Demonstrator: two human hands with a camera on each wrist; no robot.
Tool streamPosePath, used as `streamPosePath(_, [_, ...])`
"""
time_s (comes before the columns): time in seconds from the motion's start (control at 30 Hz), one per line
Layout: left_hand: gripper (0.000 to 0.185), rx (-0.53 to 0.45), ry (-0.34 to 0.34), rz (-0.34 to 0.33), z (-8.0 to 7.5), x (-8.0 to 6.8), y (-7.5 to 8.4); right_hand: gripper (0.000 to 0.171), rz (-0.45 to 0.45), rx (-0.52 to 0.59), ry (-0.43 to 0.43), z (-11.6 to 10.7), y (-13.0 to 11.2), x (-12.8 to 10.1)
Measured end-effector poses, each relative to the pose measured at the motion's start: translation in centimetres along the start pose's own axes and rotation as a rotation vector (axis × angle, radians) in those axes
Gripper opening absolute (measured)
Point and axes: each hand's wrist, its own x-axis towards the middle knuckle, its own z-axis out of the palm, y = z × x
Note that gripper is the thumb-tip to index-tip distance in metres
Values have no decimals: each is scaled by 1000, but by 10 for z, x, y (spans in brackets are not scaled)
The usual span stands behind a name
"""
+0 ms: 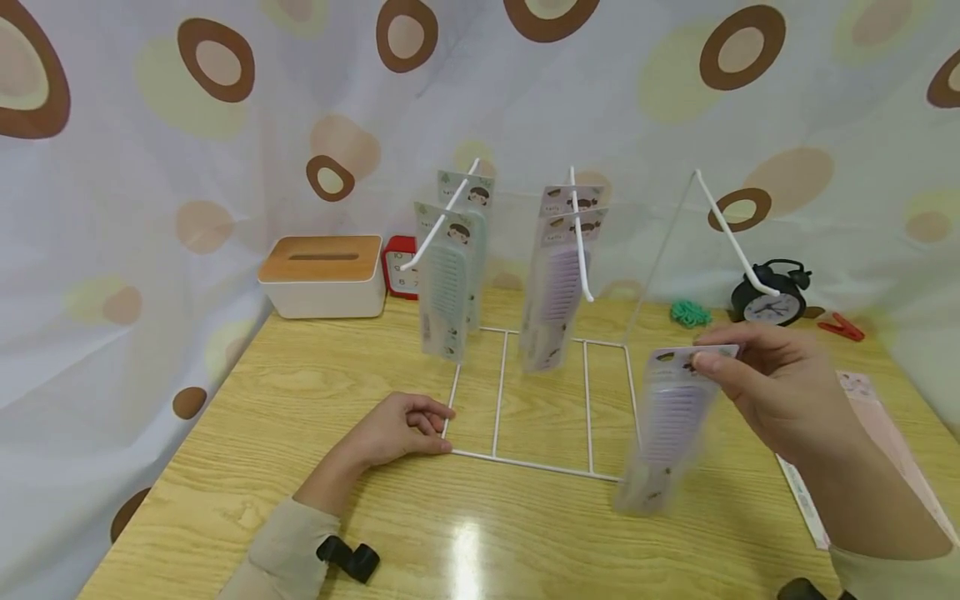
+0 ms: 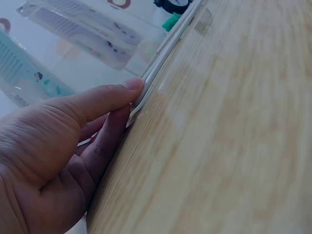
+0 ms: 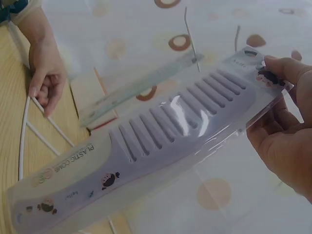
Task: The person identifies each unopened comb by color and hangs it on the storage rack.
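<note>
**Packaged comb held beside a white wire rack**

At the far left of the pale wooden table [image 1: 247,433] stands a white tissue box with a wooden lid [image 1: 322,275], and just beside it a small red clock [image 1: 400,267]. The left hand [image 1: 401,429] rests on the table, its fingers curled round the front left corner of the white wire display rack [image 1: 540,400], pinching the thin rod. Two packaged teal combs [image 1: 448,279] hang from the rack's left hook, and two packaged lilac combs [image 1: 558,283] from the middle one. Further right, the right hand [image 1: 772,392] pinches the top card of a lilac plastic comb in a clear packet [image 1: 667,425], which dangles above the table near the rack's front right corner. Behind it sit a green clump [image 1: 690,313], a black alarm clock [image 1: 772,293] and a red clip [image 1: 842,327].
</note>
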Motion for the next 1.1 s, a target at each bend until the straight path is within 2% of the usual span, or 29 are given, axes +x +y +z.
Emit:
streamPosePath(0.17, [44, 14, -1, 14, 0, -1, 0, 33, -24, -138, 16, 40, 3, 21])
streamPosePath(0.33, [44, 8, -1, 11, 0, -1, 0, 29, 59, -236, 107, 70, 1, 42])
streamPosePath(0.43, [44, 10, -1, 14, 0, -1, 0, 26, 86, -264, 130, 81, -1, 53])
streamPosePath(0.7, [43, 36, -1, 17, -3, 1, -1, 20, 113, -237, 116, 86, -2, 63])
streamPosePath(0.87, [43, 40, 0, 20, -4, 2, -1, 23, 179, -282, 112, 82, -3, 67])
streamPosePath(0.97, [43, 34, 7, 29, -3, 1, -1, 23, 217, -335, 126, 77, 1, 71])
streamPosePath(1.1, [44, 29, 5, 37, -3, 0, -1, 23, 247, -353, 193, 70, 8, 76])
